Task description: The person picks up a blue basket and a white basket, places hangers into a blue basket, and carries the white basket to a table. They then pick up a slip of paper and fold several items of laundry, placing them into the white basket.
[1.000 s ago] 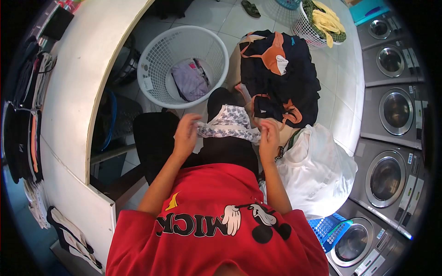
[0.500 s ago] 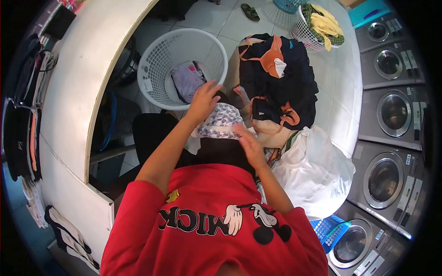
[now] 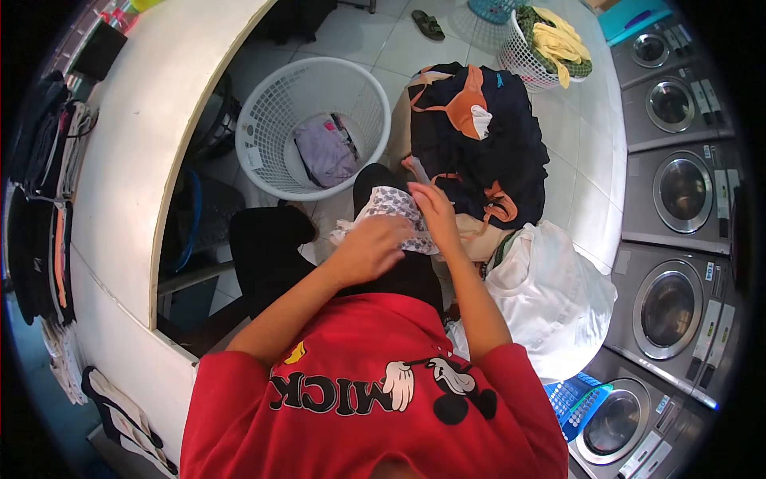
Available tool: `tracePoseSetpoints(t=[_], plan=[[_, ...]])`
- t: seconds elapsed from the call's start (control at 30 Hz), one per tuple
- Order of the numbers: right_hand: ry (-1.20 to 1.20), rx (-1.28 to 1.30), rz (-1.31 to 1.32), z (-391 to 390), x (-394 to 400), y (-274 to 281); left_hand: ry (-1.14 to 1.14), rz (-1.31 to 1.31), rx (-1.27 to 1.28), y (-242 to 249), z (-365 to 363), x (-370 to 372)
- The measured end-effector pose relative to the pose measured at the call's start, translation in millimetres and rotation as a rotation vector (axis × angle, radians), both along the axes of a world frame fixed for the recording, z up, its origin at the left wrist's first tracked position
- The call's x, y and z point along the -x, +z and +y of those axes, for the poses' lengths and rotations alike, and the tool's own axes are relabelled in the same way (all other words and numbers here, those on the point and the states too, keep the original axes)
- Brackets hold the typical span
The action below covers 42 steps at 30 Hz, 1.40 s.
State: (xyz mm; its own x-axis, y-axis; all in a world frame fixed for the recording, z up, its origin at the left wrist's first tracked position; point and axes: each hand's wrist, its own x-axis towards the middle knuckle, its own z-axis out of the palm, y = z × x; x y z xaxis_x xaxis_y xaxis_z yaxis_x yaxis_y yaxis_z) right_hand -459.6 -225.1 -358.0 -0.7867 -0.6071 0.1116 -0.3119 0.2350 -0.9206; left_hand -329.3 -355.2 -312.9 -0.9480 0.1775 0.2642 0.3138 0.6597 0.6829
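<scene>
Front-loading machines (image 3: 669, 310): several, standing in a row along the right side. Dark clothes (image 3: 503, 152): a broad heap, lying ahead and to the right; an orange bra (image 3: 465, 108) is resting on top. Large white basket (image 3: 261, 120): standing on the tiled floor ahead and to the left, holding a lilac garment (image 3: 329, 156). White clothing (image 3: 550, 295): one pile, bulging beside the right forearm. Smaller white basket (image 3: 517, 52): standing at the far right, holding green and yellow cloths. Blue basket (image 3: 570, 399): sitting below the white clothing. Patterned garment (image 3: 392, 206): one, white with grey-blue print, lying over the black-clad leg. Left hand (image 3: 373, 249): reaching across the garment's near part, fingers loosely bent; whether they are gripping cloth, cannot tell. Right hand (image 3: 435, 214): hovering at the garment's right edge, fingers slightly curled and partly apart; hold, cannot tell. Sandal (image 3: 428, 25): one, dark green, lying on the far floor.
</scene>
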Motion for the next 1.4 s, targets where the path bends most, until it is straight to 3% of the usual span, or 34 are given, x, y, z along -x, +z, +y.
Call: tracePoseSetpoints(t=[0.1,0.2,0.33,0.4,0.57,0.67,0.73,0.87,0.93,0.97,1.03,1.13,1.2,1.23,1.3,1.4], plan=[[0.186,-0.108,0.088,-27,19,-16,-0.195,-0.029,0.190,-17,17,1],[0.226,-0.268,0.155,-42,20,-20,-0.235,-0.089,0.257,-29,20,-2],[0.241,-0.240,0.029,-52,15,-13,-0.222,-0.078,0.256,-35,23,-6],[0.251,-0.220,0.274,-58,20,-13,-0.214,-0.062,0.218,-35,22,-6],[0.256,-0.218,0.392,-78,36,-20,-0.206,-0.082,0.221,-36,24,-7],[0.300,-0.415,0.370,-81,42,-28,-0.199,-0.100,0.208,-36,24,-8],[0.202,-0.661,0.244,-84,48,-29,-0.196,-0.112,0.198,-35,25,-7],[0.175,-0.652,0.235,-79,51,-23,-0.189,-0.110,0.160,-30,23,-7],[0.076,-0.183,0.226,-71,50,-21,-0.176,-0.096,0.138,-25,21,-6],[0.077,-0.188,0.226,-64,48,-17,-0.061,-0.089,0.019,-16,19,-5],[-0.043,0.086,0.137,-49,35,0,0.056,-0.092,-0.107,-19,10,-4],[-0.098,0.012,-0.008,-23,-3,11,0.256,-0.125,-0.336,-45,-7,6],[-0.093,-0.040,-0.069,-17,-15,1,0.306,-0.276,-0.202,-50,-11,13],[-0.029,-0.072,0.071,-18,-22,-6,0.308,-0.279,-0.203,-53,-9,14],[0.039,-0.105,0.202,-14,-29,-26,0.394,-0.116,0.223,-54,-4,15],[0.065,-0.071,0.041,1,-22,-34,0.507,-0.182,0.188,-59,-13,18]])
